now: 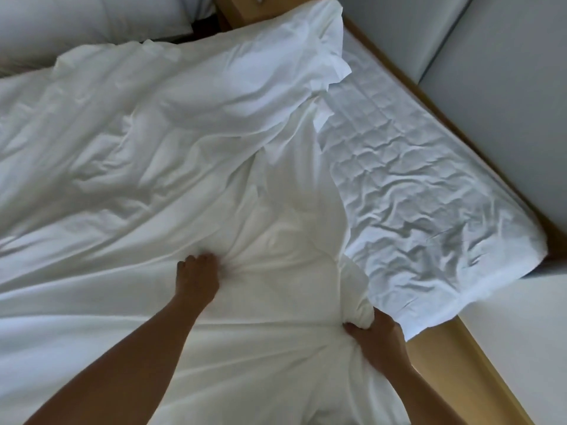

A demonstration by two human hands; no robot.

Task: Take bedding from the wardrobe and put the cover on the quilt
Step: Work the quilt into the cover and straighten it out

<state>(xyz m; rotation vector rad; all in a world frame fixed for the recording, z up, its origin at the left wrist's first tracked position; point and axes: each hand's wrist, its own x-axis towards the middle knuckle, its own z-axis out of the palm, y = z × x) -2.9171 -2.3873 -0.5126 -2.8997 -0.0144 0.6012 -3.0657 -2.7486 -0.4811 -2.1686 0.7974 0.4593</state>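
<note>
I am looking over the white quilt cover, the pillow, the quilted mattress pad and the wooden bed frame, and I am finding no readable text.

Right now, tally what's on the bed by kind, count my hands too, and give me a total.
pillows: 2
quilt cover: 1
quilted mattress pad: 1
hands: 2, the left hand and the right hand, each gripping a bunch of the quilt cover
Total: 6
</note>
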